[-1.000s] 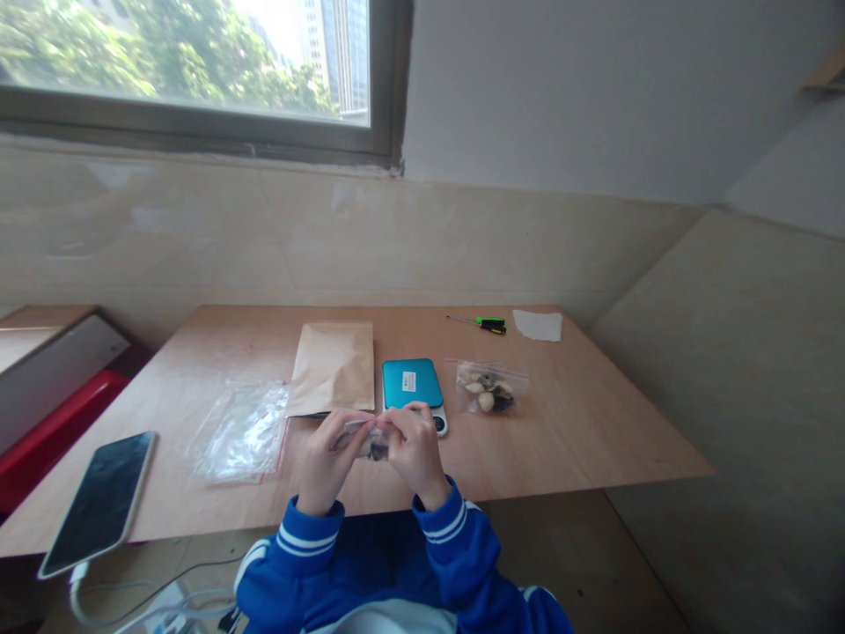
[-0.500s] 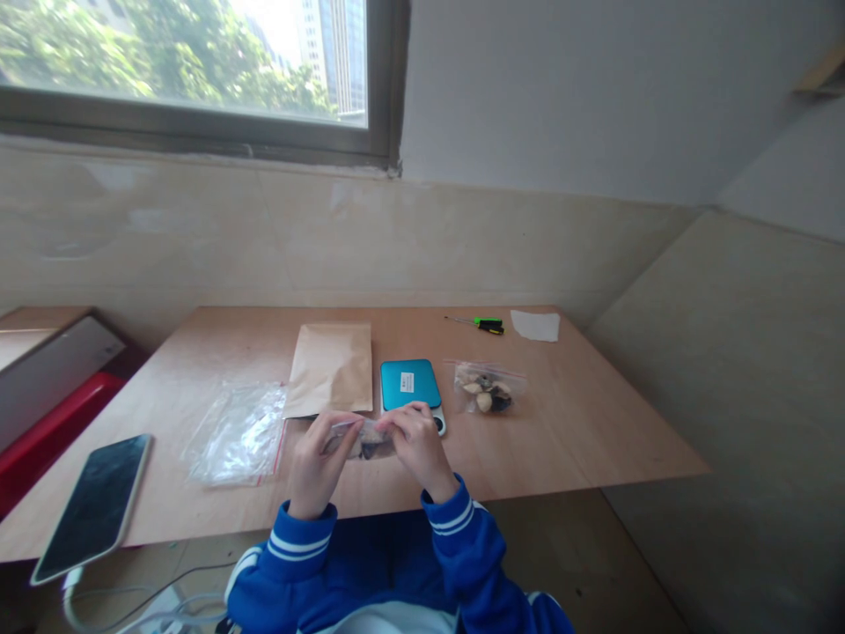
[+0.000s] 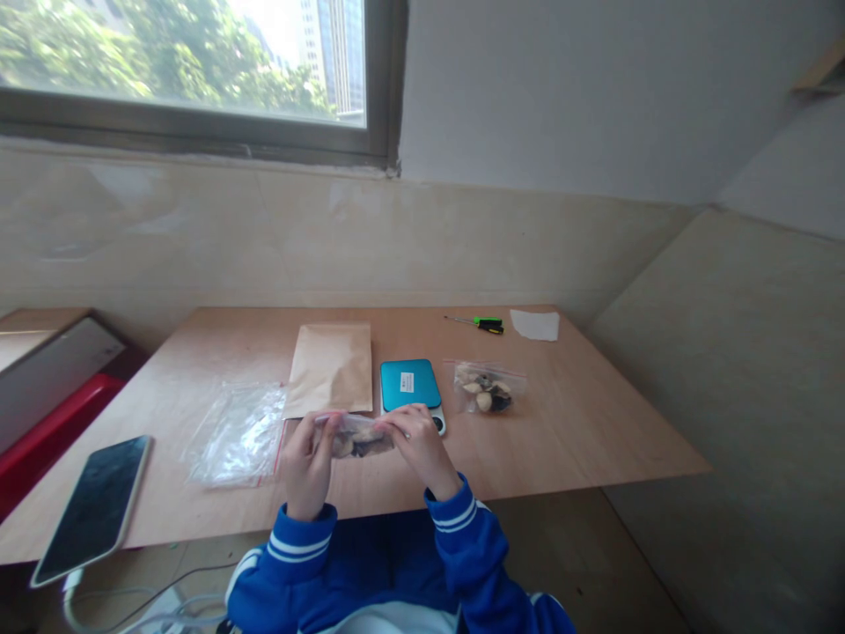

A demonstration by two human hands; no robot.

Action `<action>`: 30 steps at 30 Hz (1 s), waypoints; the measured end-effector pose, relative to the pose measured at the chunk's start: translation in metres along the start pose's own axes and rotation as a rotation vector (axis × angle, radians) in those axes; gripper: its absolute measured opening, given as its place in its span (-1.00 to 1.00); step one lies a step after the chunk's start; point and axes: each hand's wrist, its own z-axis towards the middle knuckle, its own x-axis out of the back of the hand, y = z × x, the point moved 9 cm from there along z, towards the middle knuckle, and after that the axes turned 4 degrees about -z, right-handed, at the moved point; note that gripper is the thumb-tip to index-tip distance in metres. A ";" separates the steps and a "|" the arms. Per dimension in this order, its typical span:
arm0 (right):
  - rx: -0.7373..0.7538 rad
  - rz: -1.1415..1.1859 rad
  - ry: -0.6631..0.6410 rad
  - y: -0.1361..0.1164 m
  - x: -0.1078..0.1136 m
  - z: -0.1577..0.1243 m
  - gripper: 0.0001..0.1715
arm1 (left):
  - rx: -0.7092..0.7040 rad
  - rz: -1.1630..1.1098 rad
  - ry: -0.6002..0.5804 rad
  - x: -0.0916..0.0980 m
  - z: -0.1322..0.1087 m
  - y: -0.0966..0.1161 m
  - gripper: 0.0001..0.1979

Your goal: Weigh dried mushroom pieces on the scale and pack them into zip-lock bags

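Observation:
A small clear zip bag with tan and dark pieces inside is held up between my hands, above the table's near side. My left hand pinches its upper left corner. At the right end of the top edge, the fingers of my right hand are closed on the same bag. Just beyond my right hand sits a teal digital scale with a white label, its front partly hidden by the fingers. A second zip bag of similar tan and dark pieces lies right of the scale.
Behind my left hand lies a brown paper pouch. Empty clear bags are left of it, and a phone-like tablet with a cable overhangs the table's front left edge. Screwdrivers and a white paper piece lie at the back right.
My left hand has shifted slightly left along the bag's top edge, and more of the bag now shows between the hands. My right hand has stayed at nearly the same place.

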 end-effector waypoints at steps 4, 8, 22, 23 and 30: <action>-0.010 0.016 0.014 0.004 0.001 -0.002 -0.70 | 0.033 -0.025 -0.010 0.000 -0.001 -0.006 -0.76; -0.018 0.015 -0.004 0.004 -0.001 -0.002 -0.70 | 0.052 -0.062 -0.004 0.000 -0.002 -0.007 -0.74; -0.015 0.070 -0.062 0.011 0.004 -0.005 -0.73 | 0.144 -0.109 0.206 0.020 -0.003 -0.009 -0.66; -0.028 0.084 -0.066 0.011 0.005 -0.005 -0.74 | 0.153 -0.126 0.215 0.021 -0.003 -0.010 -0.66; -0.159 0.155 -0.030 0.027 0.017 -0.008 -0.68 | 0.281 -0.390 0.110 0.005 0.001 -0.033 -0.69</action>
